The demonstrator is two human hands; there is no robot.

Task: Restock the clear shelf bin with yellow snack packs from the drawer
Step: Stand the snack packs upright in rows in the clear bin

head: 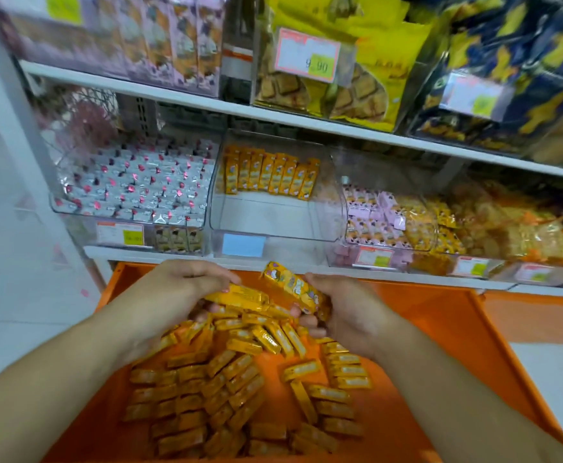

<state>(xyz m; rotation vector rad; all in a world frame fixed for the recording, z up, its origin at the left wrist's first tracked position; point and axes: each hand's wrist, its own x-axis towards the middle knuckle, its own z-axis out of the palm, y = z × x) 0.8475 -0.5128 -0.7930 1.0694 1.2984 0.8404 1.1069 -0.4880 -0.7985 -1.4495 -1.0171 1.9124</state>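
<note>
Snack packs [273,172]: ten in bin [273,225]

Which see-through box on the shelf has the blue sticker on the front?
The middle clear bin, with a row of yellow snack packs at its back. The other bins' labels are white, red and green.

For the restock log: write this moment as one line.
left hand: grips yellow snack packs | right hand: grips packs | orange drawer: many left | clear plastic bin: one back row
</note>
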